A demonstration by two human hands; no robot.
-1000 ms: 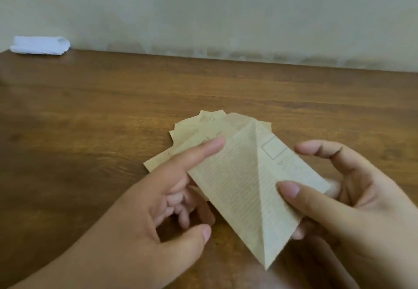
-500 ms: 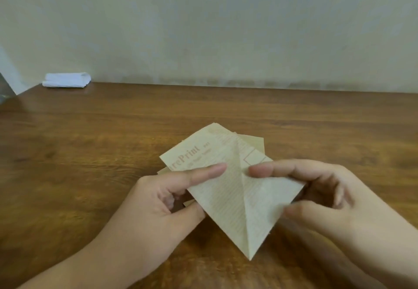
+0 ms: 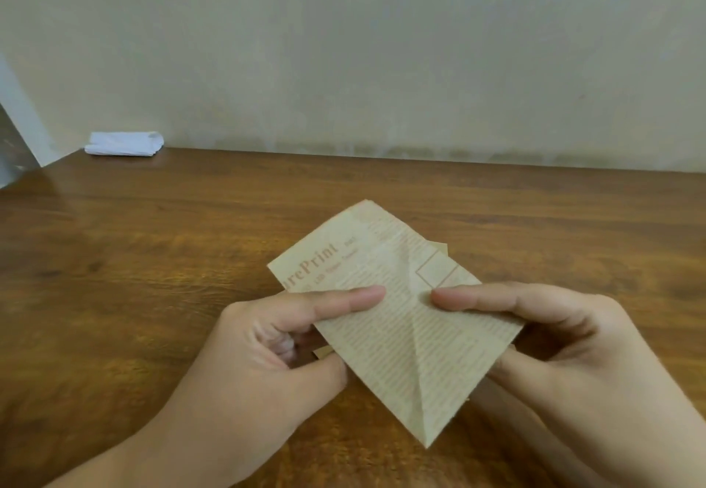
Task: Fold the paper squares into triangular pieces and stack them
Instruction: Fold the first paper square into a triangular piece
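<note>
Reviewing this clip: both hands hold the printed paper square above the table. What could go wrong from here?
1. The paper square is held in the air by the left hand and right hand at opposite edges, so the next fold may drift off the centre crease and come out lopsided.
2. Other sheets lie directly beneath; setting it down to press could shift or catch them.
3. The thin paper already looks wrinkled near the top; firm pinching might crumple it.

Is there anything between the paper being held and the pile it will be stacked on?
Nothing visible does. Both hands, left and right, pinch the printed paper square directly above the pile of other pieces, whose corners peek out beneath it on the table.
</note>
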